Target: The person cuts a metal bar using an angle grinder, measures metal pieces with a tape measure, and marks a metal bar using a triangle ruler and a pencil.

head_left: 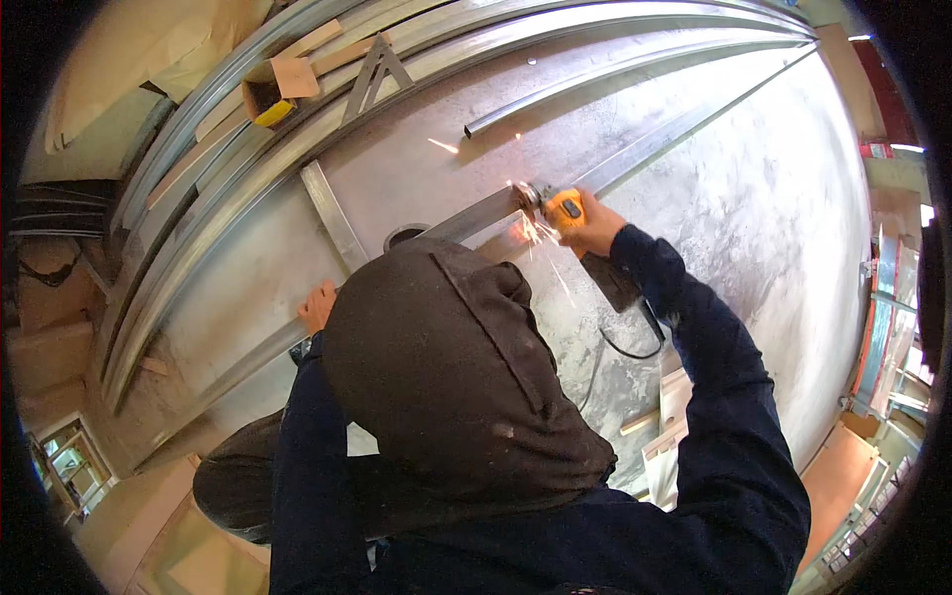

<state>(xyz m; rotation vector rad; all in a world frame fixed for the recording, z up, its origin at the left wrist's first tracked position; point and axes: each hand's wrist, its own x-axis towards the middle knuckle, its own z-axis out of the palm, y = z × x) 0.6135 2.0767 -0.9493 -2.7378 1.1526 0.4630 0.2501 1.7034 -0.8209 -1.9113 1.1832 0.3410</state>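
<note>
Two hands are sharing this cut: the right hand (593,226) is closing its fingers around a yellow angle grinder (565,210), whose disc is biting into a long grey metal bar (474,219) lying across the concrete floor (754,218), sparks (531,230) scattering near it. The left hand (318,304) is resting flat, fingers spread, on the bar's near-left stretch. Judging by the spray, cutting is underway; finishing calls for steady pressure and a firm brace.
</note>
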